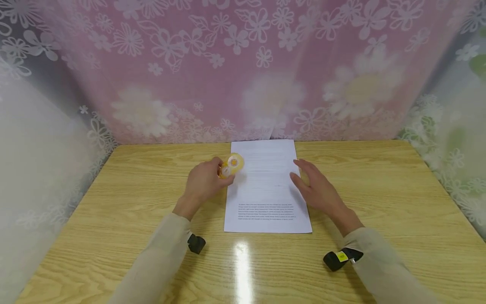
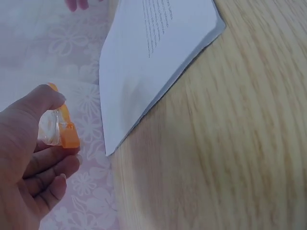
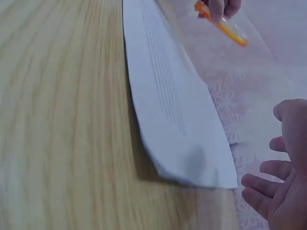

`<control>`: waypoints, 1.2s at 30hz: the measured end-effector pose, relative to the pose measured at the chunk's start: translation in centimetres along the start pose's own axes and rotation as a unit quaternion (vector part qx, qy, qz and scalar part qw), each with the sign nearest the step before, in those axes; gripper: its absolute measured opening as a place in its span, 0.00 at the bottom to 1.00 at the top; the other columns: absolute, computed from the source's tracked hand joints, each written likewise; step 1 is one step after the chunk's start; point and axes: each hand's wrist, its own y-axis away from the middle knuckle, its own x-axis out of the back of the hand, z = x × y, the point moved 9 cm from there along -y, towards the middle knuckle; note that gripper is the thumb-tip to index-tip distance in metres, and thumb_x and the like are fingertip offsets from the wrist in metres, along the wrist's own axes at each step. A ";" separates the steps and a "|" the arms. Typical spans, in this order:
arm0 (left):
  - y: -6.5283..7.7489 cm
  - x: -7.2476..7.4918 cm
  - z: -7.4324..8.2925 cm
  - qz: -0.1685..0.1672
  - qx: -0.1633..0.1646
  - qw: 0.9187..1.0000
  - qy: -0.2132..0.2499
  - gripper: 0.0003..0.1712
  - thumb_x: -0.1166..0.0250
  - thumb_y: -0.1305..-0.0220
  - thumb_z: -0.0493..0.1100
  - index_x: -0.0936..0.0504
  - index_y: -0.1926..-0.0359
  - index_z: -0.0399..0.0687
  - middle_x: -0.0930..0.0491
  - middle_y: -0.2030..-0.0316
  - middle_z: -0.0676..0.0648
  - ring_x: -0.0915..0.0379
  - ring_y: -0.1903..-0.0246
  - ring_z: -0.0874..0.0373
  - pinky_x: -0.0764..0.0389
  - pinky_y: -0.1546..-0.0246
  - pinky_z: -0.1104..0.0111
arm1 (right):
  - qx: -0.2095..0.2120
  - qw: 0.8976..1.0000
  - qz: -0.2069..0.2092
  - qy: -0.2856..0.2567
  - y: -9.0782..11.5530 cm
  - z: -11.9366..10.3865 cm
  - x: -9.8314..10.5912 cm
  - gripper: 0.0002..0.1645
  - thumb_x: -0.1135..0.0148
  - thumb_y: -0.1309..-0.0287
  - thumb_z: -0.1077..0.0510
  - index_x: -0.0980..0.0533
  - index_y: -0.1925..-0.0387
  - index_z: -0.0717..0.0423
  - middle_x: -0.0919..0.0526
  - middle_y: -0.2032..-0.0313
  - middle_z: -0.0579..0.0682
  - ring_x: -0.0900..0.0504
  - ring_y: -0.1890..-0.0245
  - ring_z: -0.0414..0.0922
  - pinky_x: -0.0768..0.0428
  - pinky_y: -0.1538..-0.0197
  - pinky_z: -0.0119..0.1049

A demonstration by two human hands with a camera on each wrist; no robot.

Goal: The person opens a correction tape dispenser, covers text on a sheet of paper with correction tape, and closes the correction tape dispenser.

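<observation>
My left hand (image 1: 203, 180) pinches a correction tape dispenser (image 1: 236, 161) between thumb and fingers, above the left edge of a paper sheet (image 1: 267, 185). The dispenser has a yellow-orange, see-through body with two round reels inside. In the left wrist view its orange side (image 2: 70, 136) faces the camera. Printed text fills a block low on the sheet, while faint streaks cross its upper part. At the sheet's right edge hovers my right hand (image 1: 320, 190), holding nothing, with its fingers loosely spread in the right wrist view.
A wooden table (image 1: 152, 253) lies under the paper, with a bright reflection near its front. Behind it hangs a pink floral curtain (image 1: 212, 84), and pale flowered cloth closes both sides. Each wrist bears a black strapped device (image 1: 336, 259).
</observation>
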 end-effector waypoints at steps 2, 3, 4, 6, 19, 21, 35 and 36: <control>0.0 0.1 0.7 0.005 -0.026 1.000 0.005 0.26 0.32 0.46 0.55 0.22 0.55 0.40 0.22 0.73 0.51 0.30 0.78 0.57 0.29 0.78 0.67 | -0.009 0.999 0.004 -0.042 0.0 -0.5 -0.2 0.37 0.56 0.29 0.40 0.43 0.29 0.58 0.43 0.30 0.59 0.39 0.34 0.58 0.40 0.36 0.56; 0.0 0.1 1.2 0.007 -0.040 0.999 0.004 0.26 0.32 0.46 0.55 0.21 0.55 0.40 0.22 0.72 0.51 0.30 0.78 0.57 0.28 0.77 0.66 | -0.015 0.998 0.004 -0.064 0.0 -0.7 -0.4 0.37 0.55 0.29 0.40 0.43 0.29 0.58 0.43 0.30 0.59 0.37 0.35 0.58 0.38 0.37 0.56; 0.0 0.2 1.6 0.010 -0.053 0.999 0.002 0.25 0.31 0.46 0.55 0.21 0.54 0.40 0.23 0.72 0.51 0.30 0.77 0.57 0.28 0.77 0.66 | -0.020 0.996 0.006 -0.086 0.0 -0.9 -0.6 0.37 0.55 0.30 0.40 0.42 0.29 0.57 0.42 0.31 0.58 0.34 0.37 0.58 0.36 0.38 0.55; 0.2 0.2 2.3 0.017 -0.080 0.997 0.000 0.25 0.30 0.46 0.54 0.20 0.55 0.41 0.23 0.72 0.51 0.30 0.76 0.58 0.27 0.75 0.66 | -0.028 0.992 0.009 -0.123 0.0 -1.4 -1.0 0.36 0.55 0.30 0.39 0.41 0.30 0.55 0.39 0.32 0.57 0.31 0.39 0.56 0.32 0.40 0.54; 0.6 -0.1 7.0 0.072 -0.226 0.970 -0.047 0.24 0.25 0.50 0.52 0.17 0.53 0.46 0.17 0.63 0.51 0.23 0.64 0.55 0.25 0.54 0.61 | -0.095 0.946 -0.015 -0.309 -0.2 -3.3 -3.7 0.40 0.66 0.31 0.31 0.41 0.32 0.54 0.31 0.40 0.56 0.21 0.56 0.52 0.21 0.57 0.40; 0.5 -0.3 7.6 0.070 -0.239 0.967 -0.048 0.24 0.25 0.50 0.52 0.18 0.53 0.47 0.17 0.63 0.51 0.24 0.64 0.55 0.25 0.54 0.62 | -0.108 0.939 -0.017 -0.326 -0.4 -3.5 -3.9 0.41 0.66 0.32 0.29 0.40 0.33 0.54 0.31 0.42 0.56 0.21 0.59 0.51 0.21 0.60 0.36; 0.8 -1.1 10.3 0.101 -0.304 0.947 -0.005 0.25 0.23 0.51 0.49 0.20 0.53 0.46 0.20 0.64 0.51 0.26 0.63 0.57 0.26 0.58 0.67 | -0.157 0.907 0.053 -0.387 -0.7 -3.7 -4.3 0.34 0.53 0.36 0.31 0.35 0.54 0.59 0.29 0.73 0.53 0.32 0.82 0.40 0.35 0.81 0.28; 0.7 -1.1 10.3 0.100 -0.305 0.947 0.003 0.25 0.23 0.51 0.49 0.20 0.53 0.45 0.20 0.64 0.51 0.26 0.63 0.57 0.26 0.59 0.67 | -0.157 0.908 0.060 -0.384 -0.7 -3.6 -4.2 0.34 0.51 0.37 0.31 0.35 0.54 0.59 0.29 0.73 0.52 0.32 0.82 0.40 0.36 0.81 0.28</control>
